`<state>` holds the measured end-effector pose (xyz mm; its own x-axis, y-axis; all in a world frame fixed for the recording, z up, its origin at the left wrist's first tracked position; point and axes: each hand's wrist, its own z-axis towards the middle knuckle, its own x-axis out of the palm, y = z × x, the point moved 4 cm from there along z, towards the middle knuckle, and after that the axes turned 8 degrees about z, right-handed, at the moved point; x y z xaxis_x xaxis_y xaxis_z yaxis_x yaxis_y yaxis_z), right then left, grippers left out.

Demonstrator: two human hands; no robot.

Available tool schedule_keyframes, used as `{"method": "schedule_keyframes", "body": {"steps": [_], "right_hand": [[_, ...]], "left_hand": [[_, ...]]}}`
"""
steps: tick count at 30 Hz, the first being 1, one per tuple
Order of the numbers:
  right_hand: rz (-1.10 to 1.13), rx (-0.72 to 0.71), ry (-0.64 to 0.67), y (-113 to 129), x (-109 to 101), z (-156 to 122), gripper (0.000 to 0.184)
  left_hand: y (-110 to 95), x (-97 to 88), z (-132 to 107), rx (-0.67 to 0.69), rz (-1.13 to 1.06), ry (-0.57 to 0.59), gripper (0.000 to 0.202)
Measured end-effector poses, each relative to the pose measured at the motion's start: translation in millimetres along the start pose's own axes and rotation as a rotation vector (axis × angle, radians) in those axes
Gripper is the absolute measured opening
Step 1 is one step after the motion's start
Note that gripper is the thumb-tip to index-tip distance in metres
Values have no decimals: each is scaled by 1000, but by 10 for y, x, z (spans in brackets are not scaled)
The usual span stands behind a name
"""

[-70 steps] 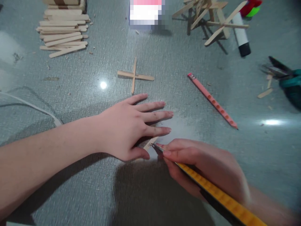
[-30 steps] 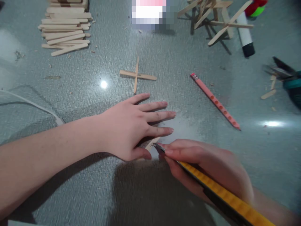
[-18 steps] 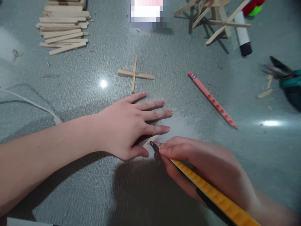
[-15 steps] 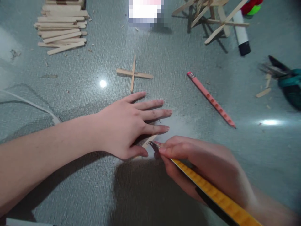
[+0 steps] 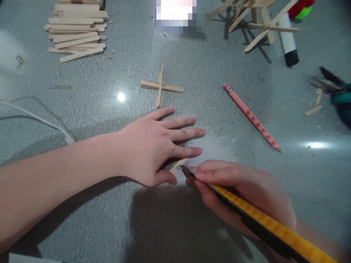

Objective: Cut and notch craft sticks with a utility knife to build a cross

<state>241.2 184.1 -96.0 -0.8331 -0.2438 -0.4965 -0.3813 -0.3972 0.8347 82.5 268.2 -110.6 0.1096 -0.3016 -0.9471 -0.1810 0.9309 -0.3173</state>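
My left hand point(image 5: 161, 146) lies spread on the table, palm down, with its thumb and index finger on either side of a popsicle stick point(image 5: 178, 165). Most of that stick is hidden under the hand; its bare part carries a small dark marking. My right hand point(image 5: 233, 190) grips a yellow and black utility knife point(image 5: 263, 219). The blade tip touches the stick at the marking or hovers just over it. Beyond my left fingers, two popsicle sticks form a cross point(image 5: 160, 86) flat on the table.
A pile of popsicle sticks point(image 5: 79, 33) lies at the far left. A stick structure point(image 5: 255, 22) stands far right beside a white tube with a black cap point(image 5: 289, 44). A pink pencil point(image 5: 252, 117) and pliers point(image 5: 340, 91) lie to the right. A white cable point(image 5: 41, 118) runs at left.
The knife's handle has tilted lower to the right, with its tip still at the stick's marking. The whole view has shifted slightly, and my left hand stays flat in place.
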Motion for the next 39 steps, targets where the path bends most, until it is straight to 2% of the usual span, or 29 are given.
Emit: {"method": "schedule_keyframes", "body": {"steps": [10,17,22,25,27,30,34,36,39], "right_hand": [[-8,48,16,14,3,0,24],[63,20,50,51,36,42,29],[54,-35,-26,-48,-25,-49,32],[70,44,-157,-114,-105,-157,31],[68,110,-259,-107,-148,-219,29],[58,249,-371,-38,-179,-250,20],[10,502,-410,29,-184,-208,7],[-12,538,-443,38,-197,-188,6],[-29,508,-479,5,-210,-187,5]], "left_hand": [[-3,2,-3,-8,16,34,65],[-9,-19,-13,-20,-1,29,67],[-12,1,-34,12,46,-33,64],[-52,3,-43,15,151,-135,69],[-70,-28,-51,-35,216,-229,75],[-67,-98,-60,-105,210,-332,63],[-54,-120,-38,-20,77,-264,28],[-50,-121,-32,13,81,-253,23],[-44,-126,-32,-7,128,-264,21]]}}
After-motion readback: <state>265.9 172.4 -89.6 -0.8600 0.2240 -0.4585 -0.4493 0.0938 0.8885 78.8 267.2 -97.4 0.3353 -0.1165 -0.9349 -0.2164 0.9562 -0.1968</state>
